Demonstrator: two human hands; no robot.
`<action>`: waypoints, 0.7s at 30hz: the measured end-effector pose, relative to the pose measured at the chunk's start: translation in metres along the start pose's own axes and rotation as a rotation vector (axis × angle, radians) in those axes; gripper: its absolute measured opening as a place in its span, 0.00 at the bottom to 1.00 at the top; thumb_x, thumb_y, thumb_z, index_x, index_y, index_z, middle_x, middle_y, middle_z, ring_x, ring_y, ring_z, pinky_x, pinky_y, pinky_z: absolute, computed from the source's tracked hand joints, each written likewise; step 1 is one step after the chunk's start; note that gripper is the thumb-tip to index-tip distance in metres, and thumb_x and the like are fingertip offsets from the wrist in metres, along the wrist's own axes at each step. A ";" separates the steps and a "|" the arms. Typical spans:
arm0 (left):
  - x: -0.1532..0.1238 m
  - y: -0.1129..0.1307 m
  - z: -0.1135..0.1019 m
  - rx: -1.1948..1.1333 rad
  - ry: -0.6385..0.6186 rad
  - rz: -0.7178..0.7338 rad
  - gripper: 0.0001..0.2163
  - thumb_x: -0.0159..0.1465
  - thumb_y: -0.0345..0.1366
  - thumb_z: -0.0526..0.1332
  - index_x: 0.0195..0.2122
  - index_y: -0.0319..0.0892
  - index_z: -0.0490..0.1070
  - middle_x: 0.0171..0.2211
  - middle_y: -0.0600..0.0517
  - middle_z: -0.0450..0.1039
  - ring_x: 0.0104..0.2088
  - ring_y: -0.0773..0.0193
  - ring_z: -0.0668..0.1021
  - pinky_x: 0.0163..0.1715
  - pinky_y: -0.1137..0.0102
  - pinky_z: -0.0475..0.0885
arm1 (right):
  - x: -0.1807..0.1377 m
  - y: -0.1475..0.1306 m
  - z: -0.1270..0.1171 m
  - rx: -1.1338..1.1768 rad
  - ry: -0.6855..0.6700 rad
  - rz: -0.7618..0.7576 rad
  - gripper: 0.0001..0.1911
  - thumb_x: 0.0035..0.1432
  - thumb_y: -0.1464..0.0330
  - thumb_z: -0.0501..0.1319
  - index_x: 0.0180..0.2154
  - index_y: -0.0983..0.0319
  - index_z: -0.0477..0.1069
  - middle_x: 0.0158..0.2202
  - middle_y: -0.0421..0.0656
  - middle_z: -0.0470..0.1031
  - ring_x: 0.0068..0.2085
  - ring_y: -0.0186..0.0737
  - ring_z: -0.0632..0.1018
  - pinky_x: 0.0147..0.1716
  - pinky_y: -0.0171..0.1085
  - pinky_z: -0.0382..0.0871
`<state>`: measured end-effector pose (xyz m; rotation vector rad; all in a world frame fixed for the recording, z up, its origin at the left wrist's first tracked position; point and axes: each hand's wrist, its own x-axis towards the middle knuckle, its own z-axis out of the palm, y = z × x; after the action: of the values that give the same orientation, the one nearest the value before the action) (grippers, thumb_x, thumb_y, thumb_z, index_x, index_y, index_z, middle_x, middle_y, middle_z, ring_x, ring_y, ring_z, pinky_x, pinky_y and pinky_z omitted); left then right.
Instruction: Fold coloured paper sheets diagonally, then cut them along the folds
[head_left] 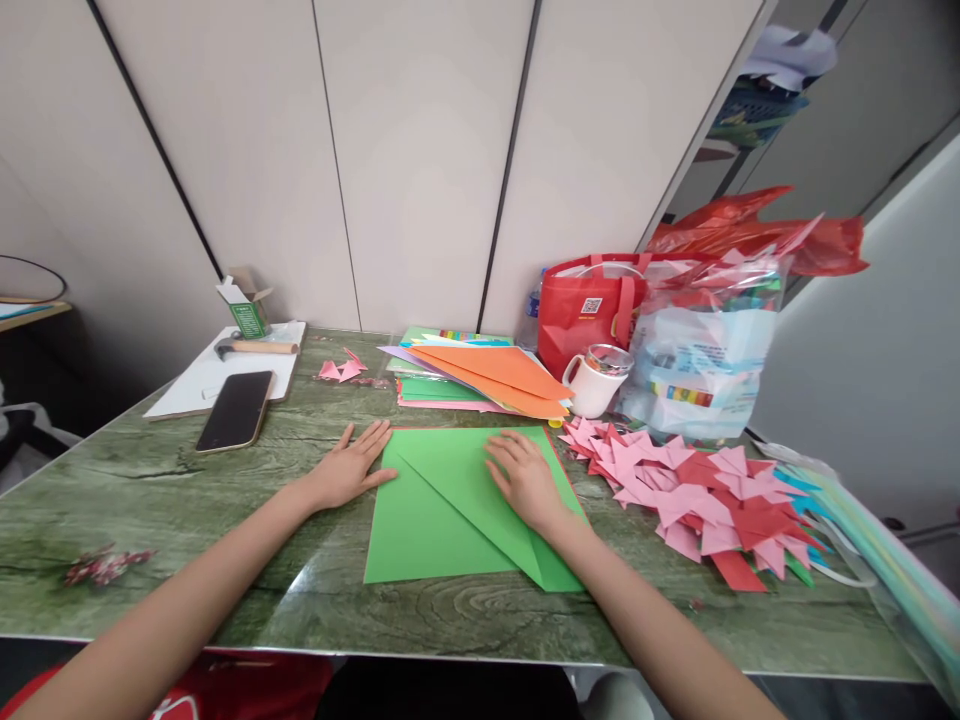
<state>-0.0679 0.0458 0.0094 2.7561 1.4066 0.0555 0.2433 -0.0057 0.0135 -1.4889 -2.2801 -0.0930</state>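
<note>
A green sheet of paper lies in front of me on the table, with a folded or overlapping green flap crossing it diagonally. Thin red edges show along its top and right side. My left hand rests flat at the sheet's upper left corner, fingers spread and thumb on the paper. On the right part of the sheet lies my right hand, palm down with fingers stretched out and slightly bent. Neither hand grips anything.
Behind the sheet sits a stack of coloured paper. To the right are a white mug, a red bag, a plastic bag and a heap of pink and red folded pieces. A phone and a hammer lie left.
</note>
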 end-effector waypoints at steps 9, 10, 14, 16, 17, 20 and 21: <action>-0.001 -0.001 0.002 -0.088 0.046 -0.011 0.35 0.64 0.58 0.45 0.66 0.42 0.43 0.66 0.44 0.46 0.65 0.54 0.53 0.62 0.51 0.40 | -0.020 -0.081 -0.024 -0.130 -0.381 -0.105 0.15 0.48 0.81 0.61 0.41 0.70 0.70 0.42 0.56 0.74 0.42 0.51 0.75 0.38 0.44 0.72; -0.001 -0.001 0.002 -0.101 0.057 -0.012 0.35 0.64 0.58 0.46 0.67 0.42 0.41 0.66 0.44 0.47 0.65 0.54 0.53 0.62 0.52 0.40 | -0.021 -0.084 -0.023 -0.148 -0.412 -0.111 0.18 0.46 0.83 0.60 0.42 0.71 0.70 0.44 0.58 0.73 0.44 0.52 0.75 0.40 0.44 0.72; -0.002 -0.003 0.004 -0.155 0.113 -0.019 0.32 0.68 0.52 0.42 0.67 0.43 0.31 0.65 0.44 0.49 0.64 0.58 0.55 0.62 0.52 0.43 | -0.018 -0.088 -0.026 -0.200 -0.497 -0.130 0.25 0.42 0.86 0.60 0.46 0.72 0.68 0.49 0.60 0.71 0.48 0.53 0.74 0.43 0.43 0.71; -0.003 -0.005 0.006 -0.178 0.139 -0.029 0.29 0.69 0.48 0.40 0.67 0.43 0.30 0.65 0.44 0.51 0.64 0.60 0.56 0.62 0.52 0.44 | -0.010 -0.086 -0.035 -0.223 -0.517 -0.121 0.23 0.43 0.86 0.58 0.44 0.69 0.69 0.44 0.55 0.74 0.42 0.48 0.77 0.38 0.38 0.71; -0.003 -0.005 0.007 -0.186 0.150 -0.033 0.28 0.70 0.47 0.39 0.67 0.43 0.31 0.64 0.44 0.52 0.64 0.61 0.57 0.62 0.53 0.44 | -0.004 -0.084 -0.043 -0.237 -0.520 -0.109 0.21 0.45 0.86 0.58 0.42 0.68 0.70 0.40 0.52 0.76 0.38 0.45 0.78 0.35 0.36 0.71; -0.002 -0.006 0.008 -0.200 0.171 -0.039 0.27 0.70 0.45 0.39 0.67 0.42 0.34 0.64 0.44 0.53 0.63 0.61 0.59 0.62 0.53 0.44 | 0.021 -0.072 -0.075 -0.308 -0.468 -0.034 0.16 0.51 0.84 0.55 0.40 0.66 0.71 0.36 0.50 0.77 0.34 0.43 0.79 0.30 0.34 0.68; -0.003 -0.005 0.008 -0.201 0.175 -0.040 0.27 0.70 0.45 0.39 0.67 0.41 0.34 0.64 0.43 0.53 0.63 0.61 0.60 0.62 0.53 0.44 | 0.031 -0.066 -0.089 -0.339 -0.430 0.001 0.16 0.53 0.83 0.54 0.41 0.66 0.70 0.37 0.51 0.77 0.35 0.45 0.79 0.30 0.35 0.68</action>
<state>-0.0732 0.0466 0.0012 2.6105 1.4066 0.4227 0.2008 -0.0322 0.1174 -1.8243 -2.7076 -0.1829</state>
